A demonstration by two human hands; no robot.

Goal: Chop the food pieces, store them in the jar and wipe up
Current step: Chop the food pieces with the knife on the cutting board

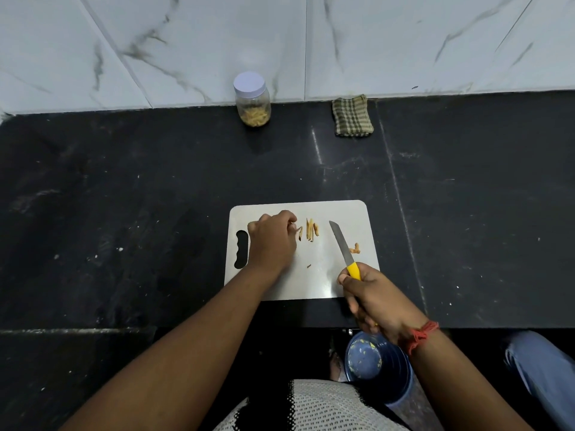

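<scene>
Thin food strips [309, 234] lie mid cutting board [326, 275], likely light and brittle; left hand [272, 241] pinches one by its end, right hand [371, 298] clasps the knife [342, 244] handle
</scene>
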